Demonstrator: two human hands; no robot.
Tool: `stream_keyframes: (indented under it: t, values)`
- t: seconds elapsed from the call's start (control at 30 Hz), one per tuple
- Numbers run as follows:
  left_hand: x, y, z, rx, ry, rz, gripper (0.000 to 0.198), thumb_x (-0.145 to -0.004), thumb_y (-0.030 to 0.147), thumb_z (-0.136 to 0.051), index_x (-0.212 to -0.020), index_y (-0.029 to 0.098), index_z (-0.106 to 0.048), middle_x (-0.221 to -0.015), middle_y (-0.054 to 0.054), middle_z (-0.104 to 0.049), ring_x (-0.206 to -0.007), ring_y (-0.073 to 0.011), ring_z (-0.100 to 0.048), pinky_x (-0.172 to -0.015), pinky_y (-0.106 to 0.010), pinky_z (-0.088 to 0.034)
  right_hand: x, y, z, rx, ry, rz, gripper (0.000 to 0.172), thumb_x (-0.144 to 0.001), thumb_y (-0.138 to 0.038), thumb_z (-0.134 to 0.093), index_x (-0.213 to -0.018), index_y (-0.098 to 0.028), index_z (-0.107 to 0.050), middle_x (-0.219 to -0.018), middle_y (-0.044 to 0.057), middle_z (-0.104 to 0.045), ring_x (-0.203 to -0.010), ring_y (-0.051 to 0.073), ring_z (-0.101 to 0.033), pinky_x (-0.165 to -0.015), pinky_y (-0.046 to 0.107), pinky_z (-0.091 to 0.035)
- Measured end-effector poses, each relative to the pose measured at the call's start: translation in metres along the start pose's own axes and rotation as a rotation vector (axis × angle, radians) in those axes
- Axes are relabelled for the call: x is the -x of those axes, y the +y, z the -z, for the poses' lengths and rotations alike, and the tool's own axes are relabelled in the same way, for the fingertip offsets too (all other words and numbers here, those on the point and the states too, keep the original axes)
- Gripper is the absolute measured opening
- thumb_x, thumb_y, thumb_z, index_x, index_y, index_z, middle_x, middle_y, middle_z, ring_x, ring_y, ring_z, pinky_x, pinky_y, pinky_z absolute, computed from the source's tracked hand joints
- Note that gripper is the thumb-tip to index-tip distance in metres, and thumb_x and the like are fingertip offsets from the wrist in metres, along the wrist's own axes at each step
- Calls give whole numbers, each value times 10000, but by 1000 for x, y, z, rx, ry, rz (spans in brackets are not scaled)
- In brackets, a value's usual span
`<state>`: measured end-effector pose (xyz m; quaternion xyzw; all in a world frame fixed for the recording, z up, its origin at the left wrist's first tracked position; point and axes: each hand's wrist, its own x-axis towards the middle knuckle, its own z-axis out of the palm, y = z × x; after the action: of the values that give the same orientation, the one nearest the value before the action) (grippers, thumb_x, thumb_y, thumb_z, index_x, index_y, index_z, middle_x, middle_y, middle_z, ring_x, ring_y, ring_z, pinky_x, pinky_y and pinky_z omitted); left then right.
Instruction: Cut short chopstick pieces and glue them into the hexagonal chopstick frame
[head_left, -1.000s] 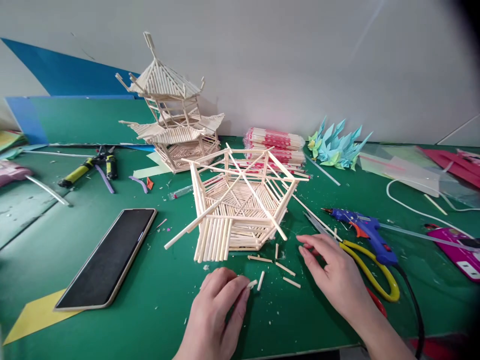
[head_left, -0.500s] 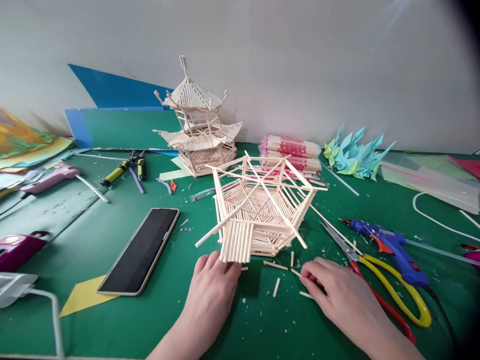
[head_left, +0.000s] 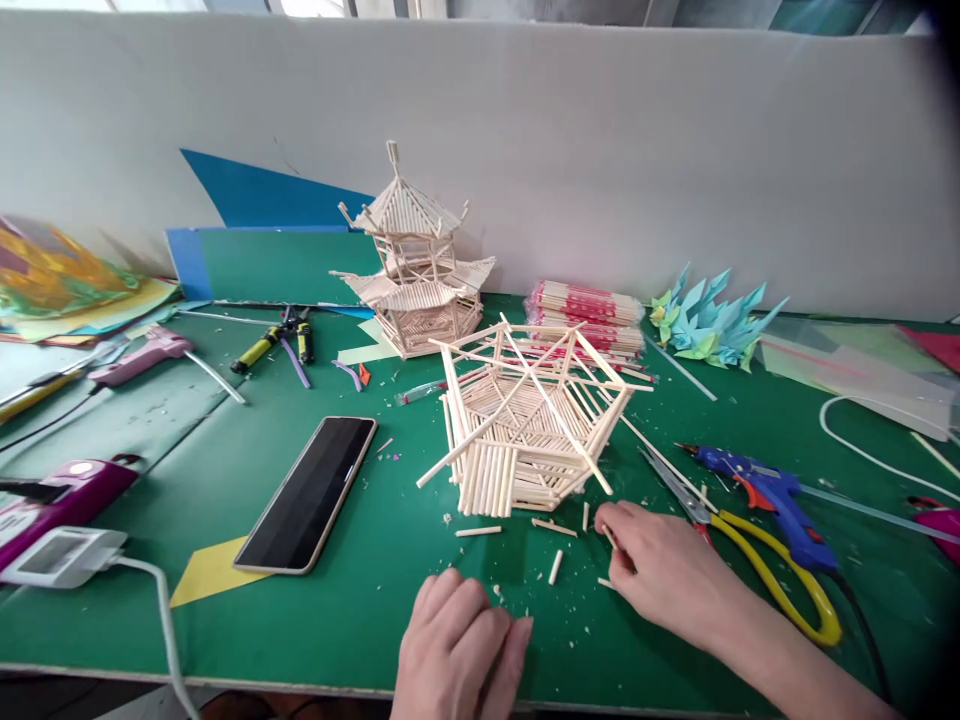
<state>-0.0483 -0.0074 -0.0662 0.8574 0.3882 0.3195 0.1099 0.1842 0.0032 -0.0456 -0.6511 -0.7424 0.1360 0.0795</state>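
A six-sided frame of pale wooden sticks [head_left: 525, 430] stands on the green mat [head_left: 360, 600] in front of me. Short cut stick pieces [head_left: 478, 531] lie scattered just before it. My right hand [head_left: 664, 575] rests on the mat to the frame's lower right, thumb and forefinger pinched on one short stick piece [head_left: 609, 537]. My left hand [head_left: 461, 650] lies near the mat's front edge, fingers flat and together, with nothing seen in it. It is apart from the frame.
A finished stick pagoda [head_left: 416, 270] stands behind the frame, beside a wrapped chopstick bundle [head_left: 589, 310] and paper cranes [head_left: 705, 315]. Yellow-handled scissors [head_left: 757, 560] and a blue glue gun [head_left: 765, 490] lie to the right. A phone [head_left: 307, 495], pliers [head_left: 274, 340] and a pink glue gun [head_left: 142, 352] lie to the left.
My left hand has drawn back from the frame's front panel to the mat's near edge. My right hand stays by the loose pieces, now pinching one. The view has tilted up.
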Motion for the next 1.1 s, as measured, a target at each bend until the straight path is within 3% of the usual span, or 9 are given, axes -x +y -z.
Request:
stream_keyframes:
  t: [0.1,0.2,0.33,0.53,0.67,0.77,0.93,1.03,1.1]
  values:
    - [1,14,-8,137,-59,12,243,-786,91,-504,-564,187,-530,-481,4,-515,-488,-137,-468,-571,-282,-405,5,13,12,-235,51,-76,129,-830,-174,-445,-826,-218,-566,-682,-11,-607,-576,146,-583,-505,238,-422]
    - [-9,28,-18,389,-93,167,123,-806,147,-500,-775,171,-617,-570,-12,-577,-508,-141,-511,-561,-263,-418,15,22,16,-456,114,-139,248,-910,-355,-389,-966,-214,-584,-737,-5,-641,-662,127,-623,-569,201,-481]
    - [-31,42,-26,696,-134,439,239,-831,265,-494,-992,142,-620,-682,-45,-596,-586,-159,-535,-535,-244,-406,27,9,12,-677,126,-117,278,-891,-396,-435,-920,-202,-632,-743,2,-615,-644,113,-595,-578,183,-484]
    - [-51,45,-27,995,-390,653,358,-825,421,-474,-627,143,-581,-507,23,-443,-492,-116,-391,-477,-235,-299,32,-23,-3,-1046,69,-50,190,-874,-286,-492,-803,-221,-656,-768,5,-579,-734,123,-554,-654,204,-443]
    - [-47,39,-27,1186,-470,859,404,-703,540,-584,-604,148,-567,-417,57,-420,-381,-70,-294,-392,-218,-189,31,-15,-20,-1235,286,-263,163,-825,-312,-568,-764,-194,-664,-681,4,-554,-623,118,-496,-575,225,-416]
    - [-40,33,-27,1319,-488,989,430,-630,568,-637,-607,142,-584,-371,60,-445,-317,-47,-259,-358,-215,-139,29,4,-24,-1278,553,-416,141,-849,-332,-529,-856,-222,-616,-642,-30,-485,-572,94,-412,-527,211,-374]
    - [-34,25,-20,1441,-403,1073,349,-684,459,-662,-659,111,-641,-389,31,-521,-313,-21,-263,-364,-202,-105,29,20,-14,-1291,827,-495,353,-906,-335,-350,-579,-201,-340,-558,-53,-304,-499,99,-307,-445,201,-316]
    - [-35,22,-16,1503,-461,1075,372,-641,492,-685,-654,123,-635,-402,19,-563,-286,-23,-273,-349,-206,-115,34,5,-13,-1227,861,-546,215,-853,-334,-491,-675,-216,-469,-631,-35,-436,-541,99,-410,-469,186,-371]
    - [-37,21,-14,1501,-510,1069,411,-603,534,-691,-649,132,-624,-394,27,-553,-286,-32,-289,-351,-211,-122,36,-14,-17,-1171,689,-514,135,-776,-331,-610,-857,-226,-583,-741,3,-565,-624,123,-522,-522,190,-434]
